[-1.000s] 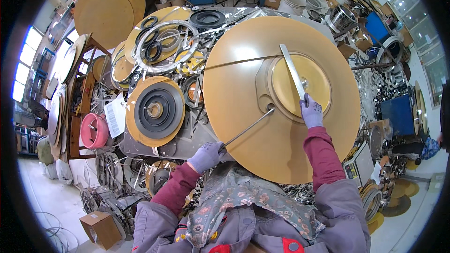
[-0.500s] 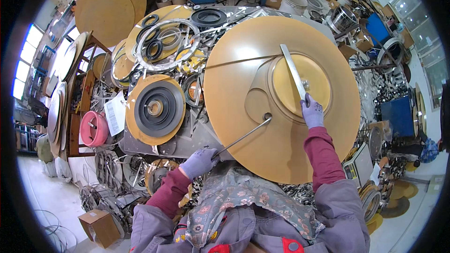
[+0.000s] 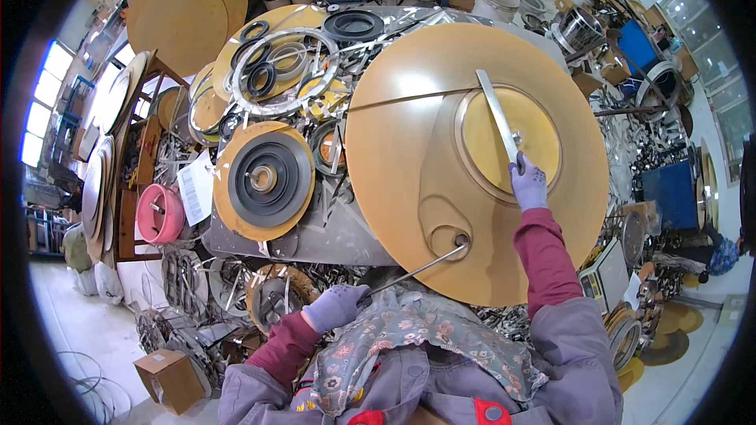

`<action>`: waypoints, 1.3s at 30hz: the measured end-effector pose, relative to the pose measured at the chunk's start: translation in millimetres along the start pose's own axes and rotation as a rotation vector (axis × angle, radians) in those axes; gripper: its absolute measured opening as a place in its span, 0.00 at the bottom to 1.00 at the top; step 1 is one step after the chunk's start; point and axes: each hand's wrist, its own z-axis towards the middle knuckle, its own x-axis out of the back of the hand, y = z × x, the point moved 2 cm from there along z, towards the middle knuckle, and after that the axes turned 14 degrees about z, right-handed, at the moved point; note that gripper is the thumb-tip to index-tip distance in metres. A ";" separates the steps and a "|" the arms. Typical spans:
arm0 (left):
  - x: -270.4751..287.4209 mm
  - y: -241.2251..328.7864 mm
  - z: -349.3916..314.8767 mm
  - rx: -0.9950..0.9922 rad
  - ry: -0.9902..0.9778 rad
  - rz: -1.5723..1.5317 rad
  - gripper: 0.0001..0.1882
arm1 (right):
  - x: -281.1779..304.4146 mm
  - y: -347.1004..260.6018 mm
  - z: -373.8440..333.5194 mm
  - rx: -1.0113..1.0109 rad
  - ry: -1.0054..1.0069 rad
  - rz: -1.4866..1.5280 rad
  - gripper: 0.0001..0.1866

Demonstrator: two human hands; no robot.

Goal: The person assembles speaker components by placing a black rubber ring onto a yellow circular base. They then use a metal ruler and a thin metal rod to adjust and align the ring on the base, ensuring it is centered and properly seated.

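A large tan disc (image 3: 409, 142) takes up the middle of the bench, with a raised yellow round plate (image 3: 543, 126) set in it right of centre. My right hand (image 3: 529, 182), in a lavender glove, closes on the near end of a flat metal bar (image 3: 496, 114) that slants across that plate. Low on the left, my gloved left hand (image 3: 337, 307) is wrapped round the near end of a thin metal rod (image 3: 413, 272). The rod's far end meets a small dark round piece over the disc's near part. A thin dark strip (image 3: 409, 99) runs across the disc and loops toward that piece.
Left of the disc lies a smaller tan disc with a dark grooved ring (image 3: 270, 177). Rings and metal strips (image 3: 327, 55) crowd the bench's far left. A pink round container (image 3: 160, 214) and a paper sheet (image 3: 195, 189) are farther left; a scale (image 3: 605, 277) stands at right.
My left hand has moved a little right and nearer me. The rod's far end has moved right and nearer, and the strip's loop has changed shape. My right hand stays on the bar.
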 end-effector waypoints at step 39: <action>28.9 -18.8 32.5 0.171 0.198 0.022 0.09 | -3.1 7.4 8.9 -0.006 -0.005 -0.022 0.23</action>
